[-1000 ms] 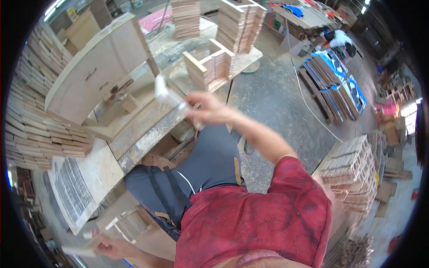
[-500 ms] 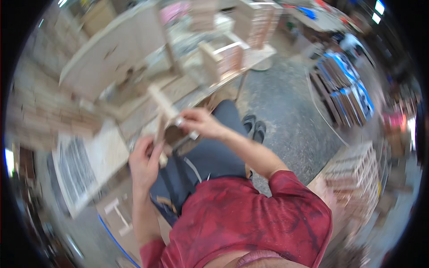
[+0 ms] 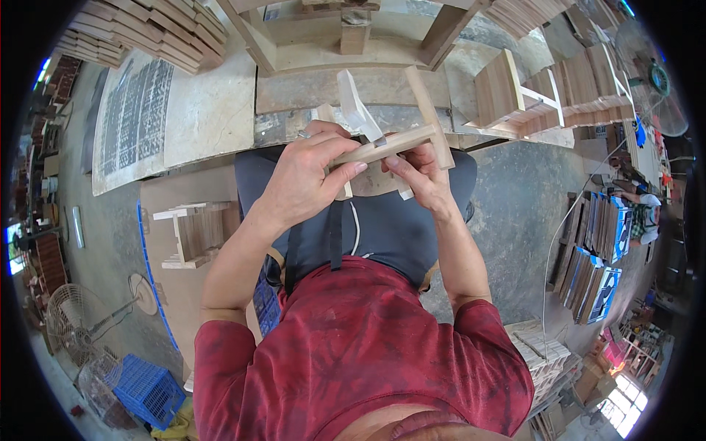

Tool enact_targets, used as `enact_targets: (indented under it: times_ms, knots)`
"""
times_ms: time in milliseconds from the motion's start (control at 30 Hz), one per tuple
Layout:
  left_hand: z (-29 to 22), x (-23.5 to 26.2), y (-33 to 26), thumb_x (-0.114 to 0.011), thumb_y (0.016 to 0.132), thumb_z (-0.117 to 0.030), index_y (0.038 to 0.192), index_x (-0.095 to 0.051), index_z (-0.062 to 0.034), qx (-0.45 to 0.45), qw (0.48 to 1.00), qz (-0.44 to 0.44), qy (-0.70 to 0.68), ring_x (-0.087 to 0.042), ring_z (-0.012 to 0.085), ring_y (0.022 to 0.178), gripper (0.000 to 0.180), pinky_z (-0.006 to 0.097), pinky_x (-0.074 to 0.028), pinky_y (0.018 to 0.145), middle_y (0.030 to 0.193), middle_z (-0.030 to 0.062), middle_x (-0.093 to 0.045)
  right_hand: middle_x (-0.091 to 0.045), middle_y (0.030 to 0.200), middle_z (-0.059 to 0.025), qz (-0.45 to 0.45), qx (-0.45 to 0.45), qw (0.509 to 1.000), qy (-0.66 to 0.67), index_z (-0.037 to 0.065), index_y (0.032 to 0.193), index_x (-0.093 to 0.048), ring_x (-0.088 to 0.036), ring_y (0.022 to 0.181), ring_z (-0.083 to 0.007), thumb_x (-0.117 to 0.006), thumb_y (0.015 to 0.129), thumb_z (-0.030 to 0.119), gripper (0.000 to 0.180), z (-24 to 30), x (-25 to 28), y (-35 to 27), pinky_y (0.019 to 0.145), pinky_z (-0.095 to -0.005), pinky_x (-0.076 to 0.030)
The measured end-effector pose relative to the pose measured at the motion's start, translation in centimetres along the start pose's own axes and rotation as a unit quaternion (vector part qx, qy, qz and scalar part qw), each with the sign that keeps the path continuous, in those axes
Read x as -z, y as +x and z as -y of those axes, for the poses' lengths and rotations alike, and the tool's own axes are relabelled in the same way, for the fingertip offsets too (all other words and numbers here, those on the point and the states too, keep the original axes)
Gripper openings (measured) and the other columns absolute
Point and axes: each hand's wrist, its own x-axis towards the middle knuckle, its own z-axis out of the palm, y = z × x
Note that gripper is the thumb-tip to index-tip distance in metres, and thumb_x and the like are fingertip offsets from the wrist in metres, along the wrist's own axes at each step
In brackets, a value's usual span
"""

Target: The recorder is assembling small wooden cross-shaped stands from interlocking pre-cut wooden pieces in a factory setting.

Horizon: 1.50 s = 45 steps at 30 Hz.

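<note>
A pale wooden H-shaped frame [image 3: 401, 142] is held between both hands above my lap, at the bench edge. My left hand [image 3: 303, 170] is closed round the left end of its crossbar, thumb along the near side. At the other end my right hand [image 3: 425, 178] pinches the crossbar from below, close to the longer end piece [image 3: 428, 110]. A pale, flat piece [image 3: 358, 109] stands up from the crossbar's middle; whether it is joined to the bar I cannot tell. Fingers hide parts of the frame's left end.
Ahead lies the wooden bench [image 3: 213, 110] with a large wooden frame [image 3: 309, 62] on it. Stacked boards [image 3: 147, 33] stand at far left, assembled wooden pieces [image 3: 507, 92] at right. A fan [image 3: 73, 323] and blue crate [image 3: 147, 389] are on the left floor.
My view has turned to the right and levelled. The wooden frame has turned in my hands, its crossbar now lying nearly sideways. Both hands still hold it.
</note>
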Motion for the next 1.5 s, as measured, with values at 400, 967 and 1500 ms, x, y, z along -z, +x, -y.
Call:
enact_targets:
  times_ms: [400,967,1500]
  knots:
    - [4.0,1.1,0.3,-0.075,0.093,-0.021,0.109,-0.073,0.0011,0.204,0.958,0.113,-0.166,-0.063,0.0107,0.073,0.027,0.029,-0.051,0.065,0.094,0.008,-0.068,-0.068,0.107,-0.0073,0.038,0.009,0.997,-0.061,-0.004,0.117,-0.067,-0.064,0.098,-0.0152,-0.072,0.094,0.008,0.027,-1.0,-0.1,1.4,0.083,-0.0301,-0.055]
    - [7.7,5.0,2.9,-0.069,0.095,-0.023,0.106,-0.072,0.0041,0.232,0.938,0.138,-0.217,-0.063,0.0125,0.08,0.029,0.027,-0.048,0.075,0.09,0.0058,-0.071,-0.067,0.077,-0.0078,0.007,0.151,0.985,-0.086,-0.003,0.101,-0.071,-0.061,0.072,-0.012,-0.076,0.084,0.02,0.028,-0.9,-3.4,5.5,0.063,-0.0316,-0.05]
    - [7.4,0.7,4.4,-0.078,0.089,-0.016,0.124,-0.07,-0.0017,0.143,0.986,-0.033,-0.082,-0.066,0.0096,0.086,0.039,0.027,-0.053,0.075,0.095,0.0048,-0.075,-0.07,0.08,-0.0126,-0.094,-0.047,0.989,0.104,-0.003,0.106,-0.066,-0.06,0.058,-0.0145,-0.053,0.103,0.03,0.036,-0.6,-1.3,10.1,0.052,-0.0279,-0.044]
